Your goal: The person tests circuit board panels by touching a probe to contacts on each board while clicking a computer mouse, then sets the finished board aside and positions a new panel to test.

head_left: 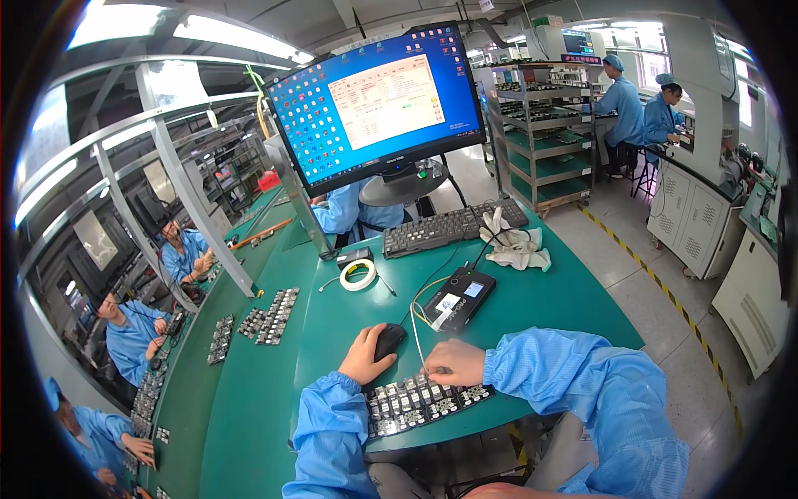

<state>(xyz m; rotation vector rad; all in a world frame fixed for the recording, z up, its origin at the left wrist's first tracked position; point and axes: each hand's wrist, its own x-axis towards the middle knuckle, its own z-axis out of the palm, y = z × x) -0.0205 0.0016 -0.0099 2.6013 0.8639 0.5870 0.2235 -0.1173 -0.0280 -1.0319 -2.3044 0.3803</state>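
Note:
My left hand (362,358) is wrapped round the side of a black computer mouse (390,340) on the green table. My right hand (459,364) has its fingers pinched at the end of a thin white cable (416,330), just over a panel of small circuit boards (407,411). The cable's tip is hidden by the fingers. That panel lies near the table's front edge, between my forearms, and carries rows of silvery metal parts. From the cable's other end sits a black handheld device (462,299) with a small lit screen.
Behind stand a monitor (378,100), a black keyboard (436,230), white gloves (511,241) and a roll of white tape (357,275). More board panels (277,317) lie to the left. Co-workers in blue sit along the left line (129,337) and far right. A shelf rack (544,133) holds boards.

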